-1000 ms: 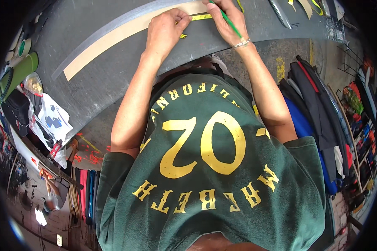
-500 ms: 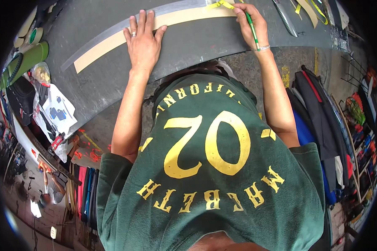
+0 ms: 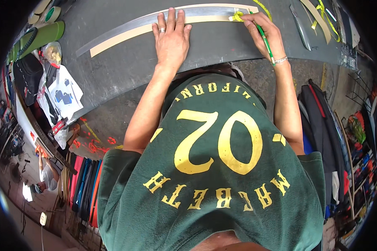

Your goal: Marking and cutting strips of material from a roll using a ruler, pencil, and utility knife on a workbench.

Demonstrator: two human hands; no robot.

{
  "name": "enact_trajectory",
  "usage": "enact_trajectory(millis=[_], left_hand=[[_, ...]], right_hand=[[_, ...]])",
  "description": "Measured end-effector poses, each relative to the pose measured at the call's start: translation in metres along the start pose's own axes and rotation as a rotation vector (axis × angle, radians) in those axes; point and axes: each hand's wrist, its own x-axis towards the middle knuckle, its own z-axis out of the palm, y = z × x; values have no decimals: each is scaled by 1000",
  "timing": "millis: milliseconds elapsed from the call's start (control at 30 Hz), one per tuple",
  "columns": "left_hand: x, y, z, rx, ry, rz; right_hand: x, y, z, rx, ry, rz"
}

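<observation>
My left hand (image 3: 171,44) lies flat with fingers spread across a long grey metal ruler (image 3: 130,27). Under the ruler is a long tan strip (image 3: 117,44), its edges showing on both sides, on the dark worktable (image 3: 134,56). In my right hand (image 3: 266,35) is a green pencil (image 3: 264,39), slanting across the palm, its upper part beside the ruler's right end. Right at those fingertips bunches a yellow measuring tape (image 3: 238,16), its length curling away over the table; whether the fingers touch it, I cannot tell.
On the right of the table lie a serrated blade (image 3: 300,27) and another tan strip (image 3: 316,19). A green roll (image 3: 46,37), a tape roll (image 3: 52,14) and a printed sheet (image 3: 65,92) are at the left. Dark garments (image 3: 322,113) hang at right. Another person (image 3: 48,178) works at lower left.
The view has turned and shifted slightly. My left hand has slid a little to the right along the ruler. My right hand still holds the pencil near the same end.
</observation>
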Motion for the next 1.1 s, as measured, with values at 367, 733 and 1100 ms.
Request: enact_trajectory(millis=[367,733,1100], left_hand=[[-14,42,-54,-1209,-443,-313],[-19,-16,-77,-630,-290,-504],[-12,-40,-58,-426,14,-361]], right_hand=[[-4,-36,0,-3,-201,-124],[-21,22,-8,-72,-140,96],[-10,45,15,-116,19,155]])
